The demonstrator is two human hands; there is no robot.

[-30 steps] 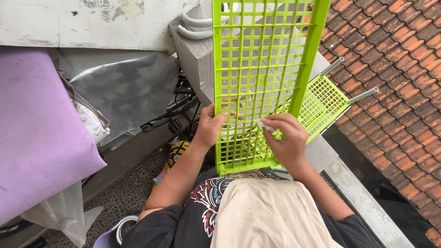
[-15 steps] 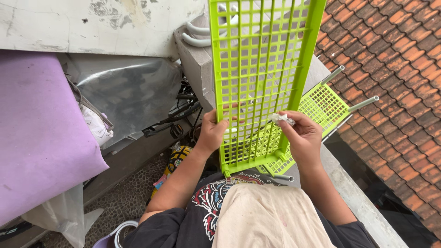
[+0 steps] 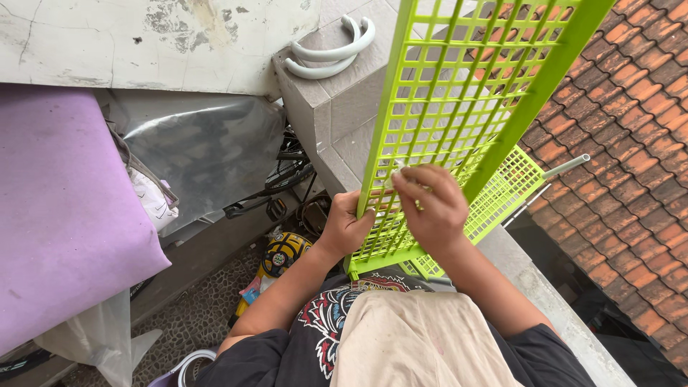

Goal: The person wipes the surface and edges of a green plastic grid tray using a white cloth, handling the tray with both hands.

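Note:
A long lime-green plastic grid panel stands on end over my lap and leans to the right. My left hand grips its lower left edge. My right hand presses a small white wad of cloth against the grid's front, near the left side. A second green grid panel with grey metal tubes lies behind it on the concrete ledge.
Two white curved plastic pieces rest on the grey pillar top. Terracotta roof tiles fall away on the right. Below left are a purple mattress, a grey tarp, bicycle parts and a plastic bag.
The upright panel has tilted to the right. My right hand with the white wad has moved left and up across the grid. My left hand keeps its hold on the lower edge.

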